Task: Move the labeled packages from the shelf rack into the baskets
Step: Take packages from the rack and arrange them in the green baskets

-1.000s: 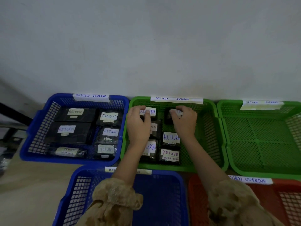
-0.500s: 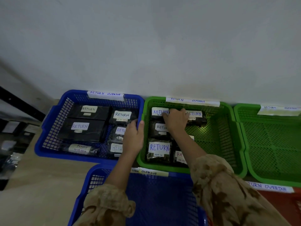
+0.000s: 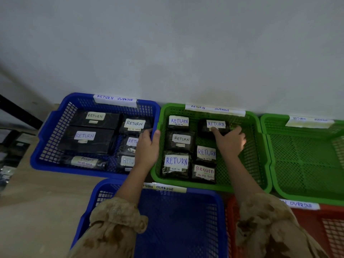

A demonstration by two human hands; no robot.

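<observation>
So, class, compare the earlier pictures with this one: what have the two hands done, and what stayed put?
The left hand let go of the back-left package in the middle green basket, moved left and now grips the back blue basket by its rim. The right hand stayed in the green basket, open, forefinger touching the back-right package. The other packages kept their places.

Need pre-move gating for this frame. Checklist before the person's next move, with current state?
1. Right hand off the far package: not ok, fingertips touch it.
2. That package flat, label up: ok.
3. Left hand free: not ok, it grips the far blue basket rim.
4. Room in the middle green basket: ok, right side bare.
5. More packages to fetch: cannot tell.
</observation>
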